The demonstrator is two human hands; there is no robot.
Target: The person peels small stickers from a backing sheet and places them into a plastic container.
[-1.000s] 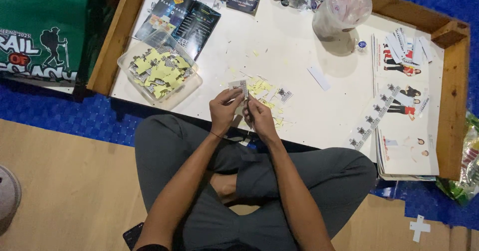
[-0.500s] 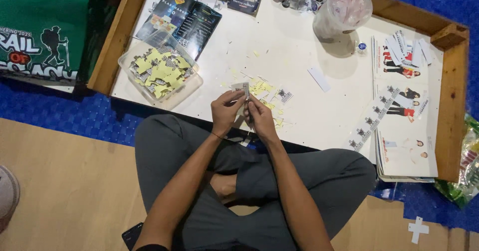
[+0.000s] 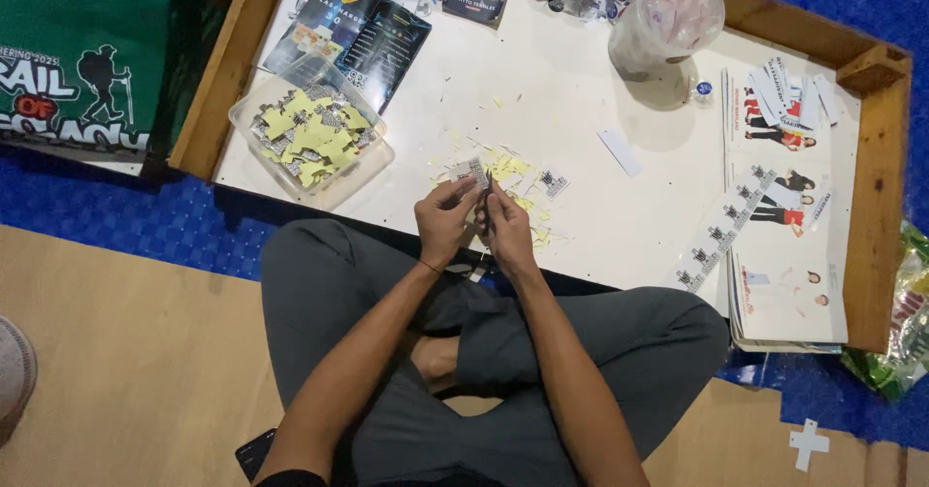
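The left hand (image 3: 443,224) and right hand (image 3: 505,228) are pinching one small sticker (image 3: 470,171) together. It is sitting at their twelve o'clock, above the tabletop (image 3: 581,197).

On the surface (image 3: 581,100), a tub (image 3: 312,144) of paper bits sits at nine o'clock of both hands; a jar (image 3: 668,23) stands at one o'clock, sheets (image 3: 784,255) at three o'clock.
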